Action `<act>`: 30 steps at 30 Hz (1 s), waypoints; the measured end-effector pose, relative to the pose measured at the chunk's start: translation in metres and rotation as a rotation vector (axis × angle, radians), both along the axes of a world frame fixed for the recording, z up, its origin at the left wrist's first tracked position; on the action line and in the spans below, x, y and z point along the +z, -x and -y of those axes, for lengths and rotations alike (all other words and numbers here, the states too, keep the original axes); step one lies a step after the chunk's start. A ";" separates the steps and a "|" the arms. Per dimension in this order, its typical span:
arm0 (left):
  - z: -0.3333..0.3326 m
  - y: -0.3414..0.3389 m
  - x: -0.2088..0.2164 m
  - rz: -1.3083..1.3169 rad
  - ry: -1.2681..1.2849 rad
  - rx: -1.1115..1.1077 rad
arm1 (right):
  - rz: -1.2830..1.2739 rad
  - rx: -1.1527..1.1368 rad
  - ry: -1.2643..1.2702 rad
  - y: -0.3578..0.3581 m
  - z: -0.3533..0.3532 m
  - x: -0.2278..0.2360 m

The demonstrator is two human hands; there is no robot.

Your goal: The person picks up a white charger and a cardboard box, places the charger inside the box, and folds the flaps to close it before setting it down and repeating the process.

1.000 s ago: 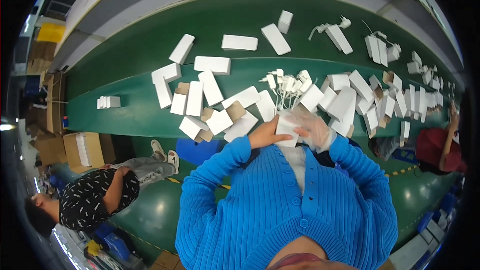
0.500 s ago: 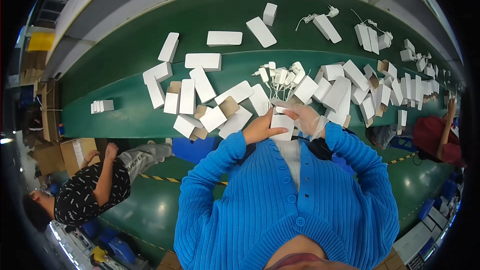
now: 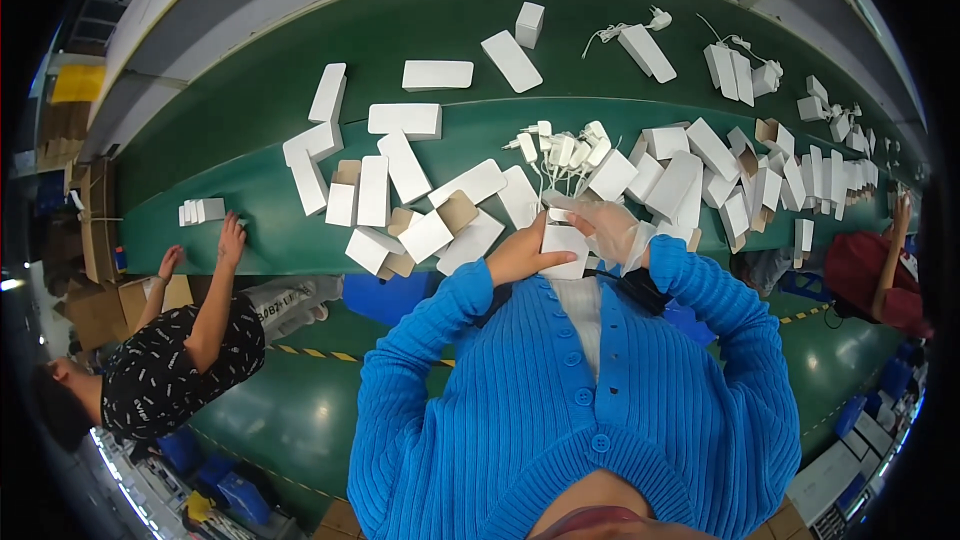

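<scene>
Close to my chest at the table's near edge, a small white box [image 3: 565,248] is held between both hands. My left hand [image 3: 524,252] grips its left side, thumb laid across the front. My right hand [image 3: 606,230], in a loose clear plastic glove, is closed at the box's upper right, with some fingers hidden by the glove and box. The box's top end appears to be open with a flap up. Just beyond my hands lies a bunch of white plug chargers [image 3: 565,152] with cables trailing toward me.
White boxes lie left [image 3: 405,168] and right [image 3: 675,185] on the green table [image 3: 270,180], several with open brown flaps. More boxes [image 3: 437,75] sit on the far green strip. At left a co-worker's hand [image 3: 232,235] is beside small stacked boxes [image 3: 202,211]. Another person [image 3: 880,275] stands at right.
Boxes on the far strip have shifted slightly left. The co-worker at left has stretched an arm over the table toward the stacked boxes. My hands have hardly moved on the box.
</scene>
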State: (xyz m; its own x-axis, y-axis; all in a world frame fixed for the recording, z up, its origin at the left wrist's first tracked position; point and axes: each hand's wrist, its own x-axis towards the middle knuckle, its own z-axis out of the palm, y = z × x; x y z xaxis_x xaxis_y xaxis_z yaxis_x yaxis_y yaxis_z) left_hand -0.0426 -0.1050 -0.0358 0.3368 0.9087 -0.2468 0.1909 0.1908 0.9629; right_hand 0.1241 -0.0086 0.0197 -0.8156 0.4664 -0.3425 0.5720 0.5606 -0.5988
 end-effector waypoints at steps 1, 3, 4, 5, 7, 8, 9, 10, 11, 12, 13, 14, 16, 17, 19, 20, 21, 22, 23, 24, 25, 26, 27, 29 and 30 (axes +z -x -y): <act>0.000 0.001 -0.002 -0.016 -0.013 -0.009 | 0.073 0.004 -0.063 0.004 0.004 0.002; 0.002 0.001 -0.007 -0.033 -0.025 -0.017 | 0.145 0.010 -0.125 0.006 0.005 0.003; 0.003 0.000 -0.009 -0.029 -0.046 0.004 | 0.111 0.044 -0.126 0.005 0.005 0.003; 0.003 -0.001 -0.008 -0.024 -0.068 0.020 | 0.078 0.074 -0.128 0.003 0.004 0.002; 0.001 -0.002 -0.006 -0.018 -0.091 0.037 | 0.047 0.103 -0.131 -0.002 0.002 -0.001; 0.000 -0.002 -0.005 -0.014 -0.080 0.033 | -0.037 0.072 0.013 -0.006 -0.002 -0.004; 0.000 -0.002 -0.004 -0.009 -0.069 0.030 | -0.120 0.040 0.157 -0.009 -0.005 -0.008; -0.001 -0.002 -0.003 -0.005 -0.058 0.029 | -0.204 0.010 0.302 -0.009 -0.006 -0.007; 0.000 -0.002 -0.004 -0.003 -0.058 0.029 | -0.202 0.010 0.302 -0.011 -0.004 -0.005; 0.002 -0.001 -0.007 0.003 -0.057 0.021 | -0.207 0.052 0.173 -0.009 0.002 0.004; 0.004 -0.001 -0.009 0.010 -0.055 0.012 | -0.212 0.094 0.044 -0.008 0.008 0.014; 0.006 0.000 -0.012 0.017 -0.052 0.003 | -0.216 0.136 -0.084 -0.007 0.011 0.017; 0.005 0.000 -0.009 0.011 -0.048 -0.010 | -0.198 0.144 -0.030 -0.009 0.009 0.015; 0.005 -0.001 -0.008 0.003 -0.042 -0.019 | -0.181 0.156 0.026 -0.010 0.007 0.011; 0.005 0.000 -0.009 -0.002 -0.032 -0.030 | -0.163 0.165 0.086 -0.013 0.000 -0.002; 0.003 0.002 -0.012 0.059 0.014 -0.038 | -0.262 0.173 0.223 -0.013 -0.007 -0.014; 0.001 0.003 -0.015 0.121 0.061 -0.046 | -0.360 0.180 0.361 -0.014 -0.013 -0.026; -0.001 0.005 -0.017 0.183 0.109 -0.053 | -0.459 0.187 0.501 -0.012 -0.016 -0.032; 0.000 0.006 -0.019 0.183 0.111 -0.055 | -0.460 0.185 0.502 -0.014 -0.014 -0.037; 0.001 0.005 -0.021 0.178 0.120 -0.055 | -0.458 0.164 0.499 -0.016 -0.010 -0.041; 0.002 0.005 -0.021 0.173 0.130 -0.052 | -0.455 0.146 0.496 -0.014 -0.006 -0.037; 0.003 0.005 -0.021 0.167 0.139 -0.050 | -0.452 0.127 0.494 -0.012 -0.004 -0.034; 0.005 0.004 -0.020 0.166 0.141 -0.050 | -0.453 0.126 0.495 -0.011 -0.004 -0.030; 0.007 0.003 -0.019 0.177 0.116 0.003 | -0.532 0.045 0.768 -0.011 -0.007 -0.019; 0.009 0.000 -0.015 0.183 0.102 0.030 | -0.570 0.003 0.903 -0.011 -0.008 -0.012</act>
State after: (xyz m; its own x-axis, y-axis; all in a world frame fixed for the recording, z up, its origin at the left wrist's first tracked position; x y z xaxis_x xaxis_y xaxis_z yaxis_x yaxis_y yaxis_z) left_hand -0.0430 -0.1140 -0.0510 0.3580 0.8922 -0.2754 0.0072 0.2923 0.9563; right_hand 0.1351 -0.0007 0.0076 -0.9652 0.2283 -0.1280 0.0760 -0.2236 -0.9717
